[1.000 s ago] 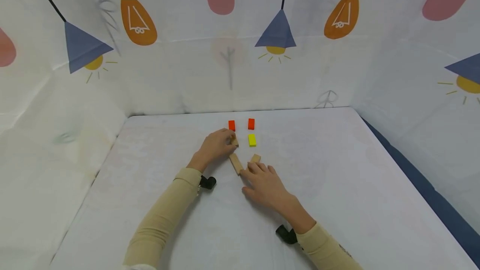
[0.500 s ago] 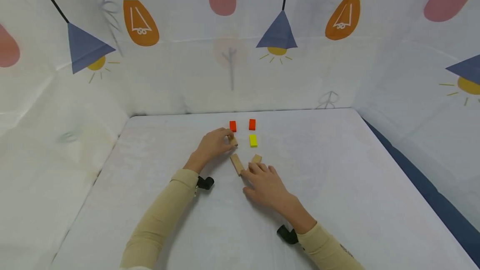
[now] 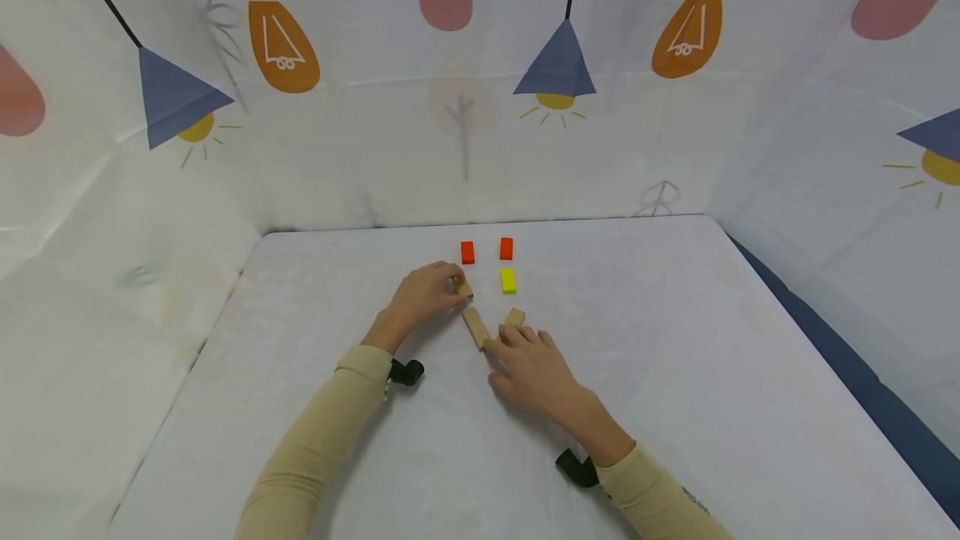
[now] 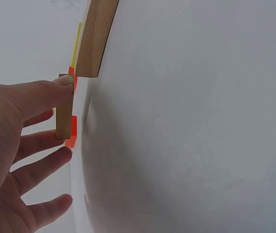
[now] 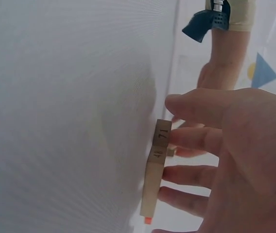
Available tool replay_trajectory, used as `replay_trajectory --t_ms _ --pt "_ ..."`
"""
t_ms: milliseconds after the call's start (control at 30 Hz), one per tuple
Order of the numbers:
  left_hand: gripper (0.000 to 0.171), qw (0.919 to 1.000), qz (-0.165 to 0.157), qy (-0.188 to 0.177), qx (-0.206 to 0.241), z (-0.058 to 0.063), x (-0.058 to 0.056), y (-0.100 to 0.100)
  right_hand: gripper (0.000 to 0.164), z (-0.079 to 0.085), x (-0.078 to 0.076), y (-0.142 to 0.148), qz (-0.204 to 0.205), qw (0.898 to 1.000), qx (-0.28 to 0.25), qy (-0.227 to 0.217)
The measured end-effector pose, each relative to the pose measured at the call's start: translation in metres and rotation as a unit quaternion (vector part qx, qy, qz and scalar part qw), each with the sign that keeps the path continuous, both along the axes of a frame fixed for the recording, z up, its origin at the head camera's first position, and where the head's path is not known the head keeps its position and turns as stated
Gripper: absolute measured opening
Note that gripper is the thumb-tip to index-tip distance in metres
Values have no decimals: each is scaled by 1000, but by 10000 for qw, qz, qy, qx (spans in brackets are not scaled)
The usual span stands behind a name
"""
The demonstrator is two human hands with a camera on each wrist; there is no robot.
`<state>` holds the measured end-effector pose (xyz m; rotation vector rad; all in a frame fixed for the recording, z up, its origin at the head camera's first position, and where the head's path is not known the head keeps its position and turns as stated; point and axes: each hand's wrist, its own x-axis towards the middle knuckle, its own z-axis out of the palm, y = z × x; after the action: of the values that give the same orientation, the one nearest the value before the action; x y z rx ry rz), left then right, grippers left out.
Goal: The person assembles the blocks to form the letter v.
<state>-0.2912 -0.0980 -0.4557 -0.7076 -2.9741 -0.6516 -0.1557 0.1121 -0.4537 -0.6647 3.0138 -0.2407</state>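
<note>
Left fingers [image 4: 43, 171]: I pinch a wooden block [image 4: 63, 114], left of the yellow block [image 3: 508, 281]
Right fingers [image 5: 191, 175]: spread against numbered blocks [image 5: 153, 187]
Placing: seemingly mid-alignment
Next move: probably needs steady pinch

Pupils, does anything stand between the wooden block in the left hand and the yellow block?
Nothing visible does: in the head view, only white tabletop shows between the wooden block pinched in the left hand and the yellow block.
</note>
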Motion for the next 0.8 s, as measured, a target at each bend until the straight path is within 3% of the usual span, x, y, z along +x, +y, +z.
replay_trajectory --t_ms 800 --pt "26 9999 -44 -11 136 -11 6 -4 41 0 0 -1 24 9999 -8 147"
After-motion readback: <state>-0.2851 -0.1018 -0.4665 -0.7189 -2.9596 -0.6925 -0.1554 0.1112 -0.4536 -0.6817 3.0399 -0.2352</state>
